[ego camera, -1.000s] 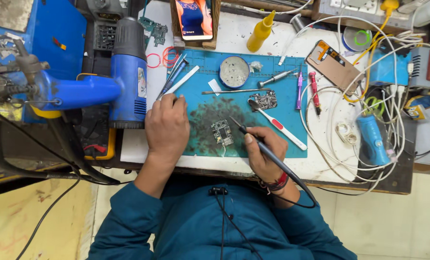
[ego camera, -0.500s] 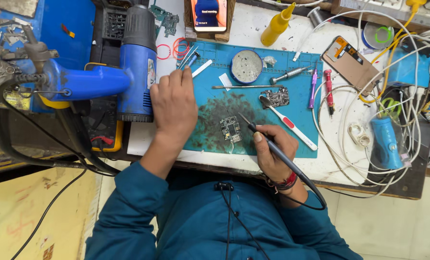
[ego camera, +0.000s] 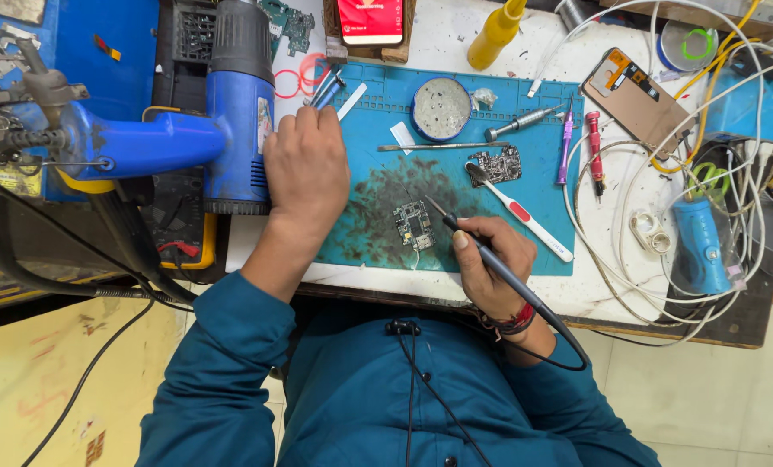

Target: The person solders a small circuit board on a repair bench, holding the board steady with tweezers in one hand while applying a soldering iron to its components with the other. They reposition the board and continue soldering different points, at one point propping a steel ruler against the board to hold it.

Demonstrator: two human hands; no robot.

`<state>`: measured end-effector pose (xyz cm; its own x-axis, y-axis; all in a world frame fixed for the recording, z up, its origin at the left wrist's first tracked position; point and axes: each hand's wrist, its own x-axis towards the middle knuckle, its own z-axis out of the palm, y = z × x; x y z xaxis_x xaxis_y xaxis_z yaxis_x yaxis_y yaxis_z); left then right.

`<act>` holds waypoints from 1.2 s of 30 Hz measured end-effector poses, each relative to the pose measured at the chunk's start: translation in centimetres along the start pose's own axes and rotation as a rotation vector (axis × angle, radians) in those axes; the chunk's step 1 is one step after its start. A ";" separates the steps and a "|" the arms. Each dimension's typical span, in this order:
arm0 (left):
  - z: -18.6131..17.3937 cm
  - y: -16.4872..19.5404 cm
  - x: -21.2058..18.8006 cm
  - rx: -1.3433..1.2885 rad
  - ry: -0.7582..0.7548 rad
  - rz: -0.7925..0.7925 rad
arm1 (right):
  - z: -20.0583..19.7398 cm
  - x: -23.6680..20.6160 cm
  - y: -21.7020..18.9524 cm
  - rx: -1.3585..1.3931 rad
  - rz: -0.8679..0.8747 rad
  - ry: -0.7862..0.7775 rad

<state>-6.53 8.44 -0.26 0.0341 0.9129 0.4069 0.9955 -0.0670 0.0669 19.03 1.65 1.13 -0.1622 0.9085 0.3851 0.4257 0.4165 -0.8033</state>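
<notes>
- A soldering iron is being gripped like a pen by the closed right hand, its tip being held just beside the small circuit board lying on the blue mat.
- The left hand is being stretched, loosely curled, toward the tweezers at the mat's top edge; whether they are being touched cannot be told.
- The board is being left unsteadied, so it is probably being put at risk of sliding under the tip.
- The iron's cord is being trailed off the table edge, where snagging seems possible.
- The white table is being crowded by a blue heat gun, a toothbrush, screwdrivers and tangled white cables.
</notes>
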 end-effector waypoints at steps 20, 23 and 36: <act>1.1 0.9 11.3 -0.012 -0.055 0.136 | -0.1 -0.5 0.2 0.026 0.031 0.033; -0.9 -0.1 9.7 -0.158 0.057 0.119 | -0.1 -0.6 0.1 0.029 0.031 0.036; -2.9 2.4 -2.3 -0.979 0.037 -0.263 | -0.5 -0.2 -0.1 0.007 0.021 -0.028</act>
<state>-4.43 4.98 1.56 -0.1950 0.9344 0.2980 0.4601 -0.1812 0.8692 19.47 1.47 1.34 -0.1780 0.9177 0.3553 0.4231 0.3973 -0.8143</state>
